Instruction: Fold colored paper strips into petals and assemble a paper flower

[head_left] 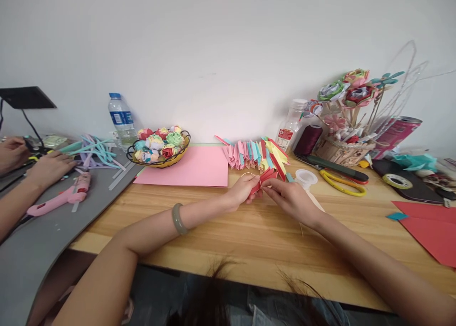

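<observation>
Near the middle of the wooden table, my left hand (245, 190) is closed on a folded red paper piece (267, 175). My right hand (290, 198) pinches at the near edge of that piece; whether its fingertips also hold something thin cannot be made out. A thin pale thread (248, 174) curves above my left hand. Just behind both hands lies a row of folded paper pieces (252, 154) in pink, blue, yellow and red. A small clear plastic cup (306, 178) stands beyond my right hand.
Pink paper sheets (203, 167) lie left, beside a basket of paper flowers (160, 162). Yellow-handled scissors (344, 186), a thread spool (309, 138), a glass bottle (290, 124) and red paper (432, 226) are right. Another person's hands (53, 167) rest near a pink glue gun (60, 198).
</observation>
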Demonstrator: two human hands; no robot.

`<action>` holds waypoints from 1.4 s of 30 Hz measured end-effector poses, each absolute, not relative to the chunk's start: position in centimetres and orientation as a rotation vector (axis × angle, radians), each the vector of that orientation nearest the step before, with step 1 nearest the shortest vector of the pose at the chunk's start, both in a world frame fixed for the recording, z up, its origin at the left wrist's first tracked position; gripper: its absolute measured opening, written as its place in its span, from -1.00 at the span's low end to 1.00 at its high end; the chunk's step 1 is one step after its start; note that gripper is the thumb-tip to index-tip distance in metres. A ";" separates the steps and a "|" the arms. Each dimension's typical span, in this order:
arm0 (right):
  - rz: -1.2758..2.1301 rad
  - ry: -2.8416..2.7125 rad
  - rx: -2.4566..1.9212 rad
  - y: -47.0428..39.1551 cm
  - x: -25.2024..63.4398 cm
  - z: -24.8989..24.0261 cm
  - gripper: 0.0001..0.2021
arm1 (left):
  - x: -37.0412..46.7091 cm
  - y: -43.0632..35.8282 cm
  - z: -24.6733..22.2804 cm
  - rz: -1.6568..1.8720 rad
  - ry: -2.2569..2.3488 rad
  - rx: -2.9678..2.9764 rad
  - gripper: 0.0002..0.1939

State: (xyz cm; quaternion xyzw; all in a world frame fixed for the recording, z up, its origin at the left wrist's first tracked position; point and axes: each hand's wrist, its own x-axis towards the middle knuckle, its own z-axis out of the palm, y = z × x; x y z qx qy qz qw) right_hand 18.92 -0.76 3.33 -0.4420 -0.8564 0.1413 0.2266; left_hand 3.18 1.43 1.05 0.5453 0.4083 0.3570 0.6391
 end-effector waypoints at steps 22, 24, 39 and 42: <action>0.707 -2.240 -1.166 -1.0 19.2 3.6 -0.75 | 2.4 1.8 2.3 0.996 0.942 1.216 -0.75; 0.738 -2.237 -1.166 -0.9 19.3 3.5 -0.73 | 2.4 1.9 2.2 0.991 0.954 1.210 -0.76; 0.832 -2.153 -1.098 -1.1 19.1 3.4 -0.70 | 2.9 1.8 1.9 1.134 0.948 1.061 -0.75; 0.799 -2.157 -1.101 -1.1 19.1 3.4 -0.70 | 3.0 1.7 2.0 1.148 0.912 1.016 -0.74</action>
